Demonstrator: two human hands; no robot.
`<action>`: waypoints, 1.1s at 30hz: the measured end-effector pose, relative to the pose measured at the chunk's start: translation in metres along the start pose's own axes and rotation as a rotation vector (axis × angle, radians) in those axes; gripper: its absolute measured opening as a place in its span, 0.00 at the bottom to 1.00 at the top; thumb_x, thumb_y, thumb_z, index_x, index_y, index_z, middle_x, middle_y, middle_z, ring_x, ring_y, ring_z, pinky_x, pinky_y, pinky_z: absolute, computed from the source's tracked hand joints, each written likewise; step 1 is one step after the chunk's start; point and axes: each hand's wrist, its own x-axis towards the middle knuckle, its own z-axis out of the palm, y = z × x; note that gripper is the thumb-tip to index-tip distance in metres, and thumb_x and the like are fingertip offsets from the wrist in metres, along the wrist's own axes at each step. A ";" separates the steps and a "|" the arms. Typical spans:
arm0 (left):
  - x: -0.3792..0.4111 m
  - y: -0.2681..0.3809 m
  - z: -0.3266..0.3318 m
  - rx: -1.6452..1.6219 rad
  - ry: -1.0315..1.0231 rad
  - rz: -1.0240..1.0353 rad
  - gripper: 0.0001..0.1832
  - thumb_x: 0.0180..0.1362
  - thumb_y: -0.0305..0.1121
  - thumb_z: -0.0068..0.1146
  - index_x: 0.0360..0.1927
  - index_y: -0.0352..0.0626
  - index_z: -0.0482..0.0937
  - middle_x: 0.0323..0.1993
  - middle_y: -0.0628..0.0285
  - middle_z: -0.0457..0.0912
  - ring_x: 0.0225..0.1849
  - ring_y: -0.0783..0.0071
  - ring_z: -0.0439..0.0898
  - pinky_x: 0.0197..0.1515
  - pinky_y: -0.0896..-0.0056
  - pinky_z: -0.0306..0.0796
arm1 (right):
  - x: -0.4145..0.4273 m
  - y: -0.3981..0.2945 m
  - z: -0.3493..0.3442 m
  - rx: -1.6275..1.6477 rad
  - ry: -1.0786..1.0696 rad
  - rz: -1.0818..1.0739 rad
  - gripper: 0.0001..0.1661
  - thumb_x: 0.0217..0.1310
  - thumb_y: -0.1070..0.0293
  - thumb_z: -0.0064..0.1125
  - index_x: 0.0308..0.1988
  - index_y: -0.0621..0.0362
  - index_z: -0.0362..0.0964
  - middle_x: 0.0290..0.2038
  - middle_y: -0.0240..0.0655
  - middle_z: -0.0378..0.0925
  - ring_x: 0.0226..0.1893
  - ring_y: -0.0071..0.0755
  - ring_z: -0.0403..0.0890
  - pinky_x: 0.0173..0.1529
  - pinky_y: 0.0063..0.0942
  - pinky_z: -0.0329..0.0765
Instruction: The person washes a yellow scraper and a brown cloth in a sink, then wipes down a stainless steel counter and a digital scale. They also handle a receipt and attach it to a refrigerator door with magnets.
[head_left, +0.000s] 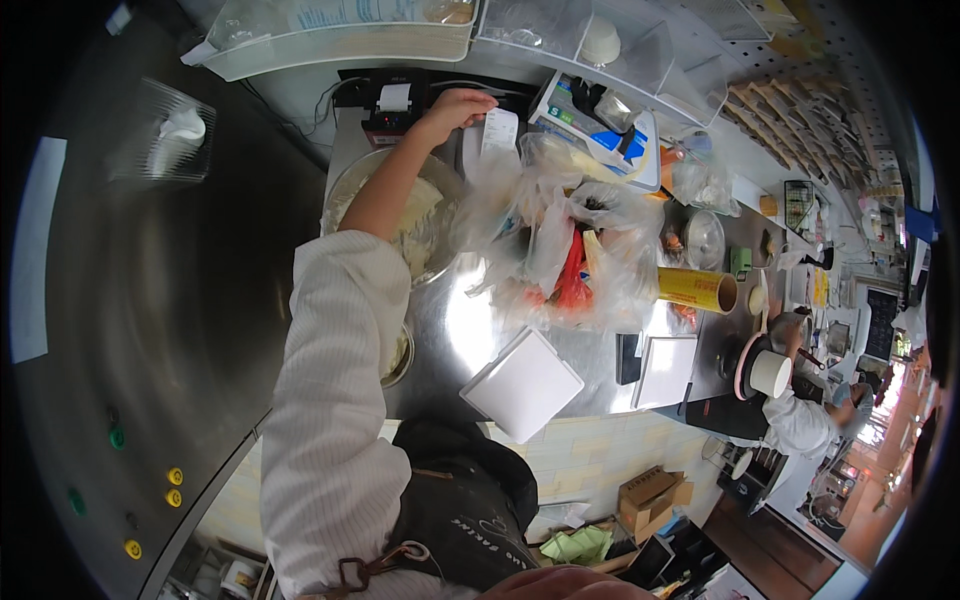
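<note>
My left hand reaches to the back of the steel counter. Its thumb and fingertips pinch together at the top corner of a printed paper slip. Left of the hand stands a black receipt printer with paper in its slot. Below the forearm is a large clear bowl with a pale creamy mass inside, partly hidden by the arm. Clear plastic bags with mixed contents lie just right of the slip. A blurred, skin-coloured shape at the bottom edge may be my right hand; its fingers do not show.
A white lidded box lies near the counter's front edge. A yellow film roll and a glove box are farther right. Wire baskets hang above. A masked co-worker stands at far right beside a white cake.
</note>
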 end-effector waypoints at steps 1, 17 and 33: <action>-0.003 0.003 0.002 0.008 -0.036 0.010 0.12 0.59 0.36 0.62 0.44 0.44 0.84 0.31 0.73 0.80 0.29 0.89 0.71 0.29 0.85 0.64 | -0.007 0.002 -0.007 -0.006 0.000 0.015 0.18 0.62 0.61 0.58 0.48 0.60 0.78 0.39 0.46 0.83 0.42 0.44 0.84 0.46 0.35 0.78; -0.004 0.025 0.025 0.659 -0.221 0.029 0.24 0.42 0.44 0.74 0.41 0.40 0.85 0.31 0.63 0.83 0.31 0.77 0.77 0.33 0.75 0.71 | -0.047 0.000 0.006 -0.035 -0.031 0.059 0.18 0.62 0.61 0.58 0.47 0.60 0.77 0.39 0.46 0.84 0.42 0.43 0.84 0.47 0.35 0.78; -0.209 0.102 -0.013 0.787 0.202 0.132 0.17 0.46 0.43 0.65 0.36 0.43 0.82 0.34 0.55 0.84 0.37 0.55 0.82 0.41 0.61 0.74 | 0.046 -0.029 -0.028 0.003 0.109 -0.341 0.18 0.63 0.63 0.59 0.48 0.63 0.77 0.40 0.44 0.83 0.42 0.37 0.84 0.47 0.34 0.78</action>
